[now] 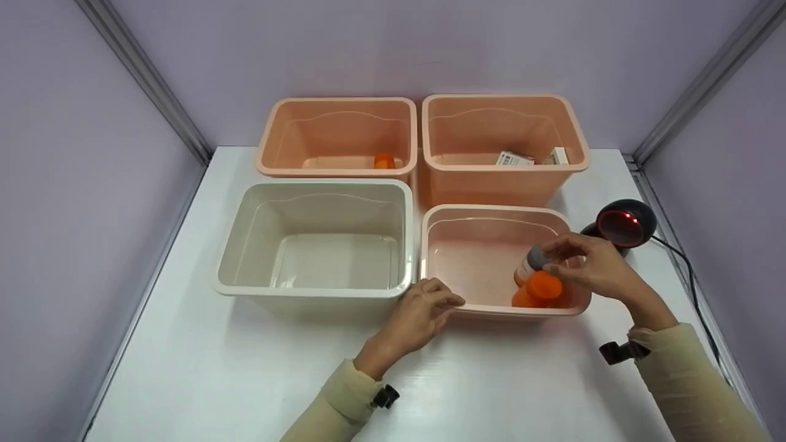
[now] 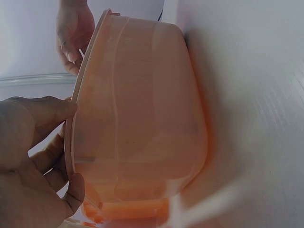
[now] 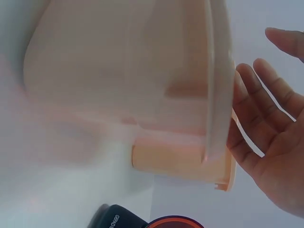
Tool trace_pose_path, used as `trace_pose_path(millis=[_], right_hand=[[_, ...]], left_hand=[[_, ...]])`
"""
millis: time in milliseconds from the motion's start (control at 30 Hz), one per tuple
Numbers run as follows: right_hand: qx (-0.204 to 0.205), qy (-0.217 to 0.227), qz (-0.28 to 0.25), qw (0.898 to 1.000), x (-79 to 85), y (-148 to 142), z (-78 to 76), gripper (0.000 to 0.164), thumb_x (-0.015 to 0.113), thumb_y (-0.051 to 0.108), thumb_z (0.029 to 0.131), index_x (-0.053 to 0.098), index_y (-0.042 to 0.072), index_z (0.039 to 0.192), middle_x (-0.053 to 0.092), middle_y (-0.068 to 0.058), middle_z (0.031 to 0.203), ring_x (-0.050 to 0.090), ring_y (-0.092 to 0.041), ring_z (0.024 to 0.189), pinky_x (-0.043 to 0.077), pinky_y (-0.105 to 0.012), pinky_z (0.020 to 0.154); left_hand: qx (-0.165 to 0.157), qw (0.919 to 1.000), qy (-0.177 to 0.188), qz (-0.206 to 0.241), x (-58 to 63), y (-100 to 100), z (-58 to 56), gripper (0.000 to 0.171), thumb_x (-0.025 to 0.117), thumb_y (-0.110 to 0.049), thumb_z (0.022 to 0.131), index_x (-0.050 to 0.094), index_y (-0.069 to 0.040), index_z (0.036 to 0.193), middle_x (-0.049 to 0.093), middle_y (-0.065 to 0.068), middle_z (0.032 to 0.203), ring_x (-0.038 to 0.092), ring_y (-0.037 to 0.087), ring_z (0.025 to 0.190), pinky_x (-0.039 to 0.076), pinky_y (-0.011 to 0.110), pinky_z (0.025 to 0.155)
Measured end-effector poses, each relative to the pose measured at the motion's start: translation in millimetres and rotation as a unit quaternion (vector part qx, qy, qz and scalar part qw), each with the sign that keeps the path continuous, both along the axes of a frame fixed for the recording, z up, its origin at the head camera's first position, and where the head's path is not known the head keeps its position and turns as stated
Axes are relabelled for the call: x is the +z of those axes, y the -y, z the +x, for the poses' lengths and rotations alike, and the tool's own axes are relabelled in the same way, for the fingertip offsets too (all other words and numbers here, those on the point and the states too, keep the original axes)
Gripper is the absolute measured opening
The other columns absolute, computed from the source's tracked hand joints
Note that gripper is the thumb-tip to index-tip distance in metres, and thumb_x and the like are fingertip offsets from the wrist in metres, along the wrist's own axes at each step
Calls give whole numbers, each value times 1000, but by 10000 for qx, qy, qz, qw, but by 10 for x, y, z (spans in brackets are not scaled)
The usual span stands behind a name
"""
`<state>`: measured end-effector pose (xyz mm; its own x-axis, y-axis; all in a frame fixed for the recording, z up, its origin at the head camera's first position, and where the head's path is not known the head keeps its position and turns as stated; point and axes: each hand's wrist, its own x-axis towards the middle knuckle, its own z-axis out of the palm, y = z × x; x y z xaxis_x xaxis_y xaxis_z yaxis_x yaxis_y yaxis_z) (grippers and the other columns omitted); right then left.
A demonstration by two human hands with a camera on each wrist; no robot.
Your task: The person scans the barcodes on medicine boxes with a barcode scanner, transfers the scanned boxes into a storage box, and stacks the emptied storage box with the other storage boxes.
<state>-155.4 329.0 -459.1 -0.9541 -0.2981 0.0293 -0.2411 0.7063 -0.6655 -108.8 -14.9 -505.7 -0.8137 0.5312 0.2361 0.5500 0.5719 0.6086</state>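
My left hand [image 1: 424, 310] grips the near rim of the front right peach bin [image 1: 473, 258], close to its left corner. In the left wrist view the thumb and fingers lie either side of the rim [image 2: 71, 133]. Over the right side of that bin is my right hand [image 1: 586, 264], its thumb and fingers spread apart and nothing between them in the right wrist view. Just below its fingertips, a bottle with a grey cap [image 1: 537, 258] leans inside the bin. Beside it lies an orange bottle [image 1: 540, 290] with an orange cap.
A cream bin [image 1: 316, 293] stands at front left. Behind it, a peach bin [image 1: 338, 173] contains an orange item [image 1: 384, 161]. Small white boxes [image 1: 514, 159] lie in the back right bin [image 1: 503, 167]. Right of the bins, a black scanner [image 1: 626, 224] glows red, its cable [image 1: 691, 276] trailing forward.
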Motion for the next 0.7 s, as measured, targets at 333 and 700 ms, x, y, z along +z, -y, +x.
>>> trace_pose_path(millis=[333, 700], right_hand=[[181, -55, 171, 9997, -50, -39, 38, 31, 80, 27, 86, 70, 13, 111, 72, -2, 105, 62, -9, 89, 52, -21, 82], [-160, -70, 149, 9997, -42, -4, -25, 37, 78, 33, 87, 69, 10, 115, 72, -5, 107, 64, -15, 97, 53, -39, 96]], left_hand=[[-9, 10000, 26, -37, 23, 7, 6, 19, 69, -14, 94, 75, -21, 110, 65, -4, 102, 58, 15, 106, 47, 31, 97], [-11, 10000, 57, 41, 11, 6, -1, 18, 69, -14, 94, 75, -22, 109, 65, -5, 101, 58, 14, 106, 47, 30, 96]])
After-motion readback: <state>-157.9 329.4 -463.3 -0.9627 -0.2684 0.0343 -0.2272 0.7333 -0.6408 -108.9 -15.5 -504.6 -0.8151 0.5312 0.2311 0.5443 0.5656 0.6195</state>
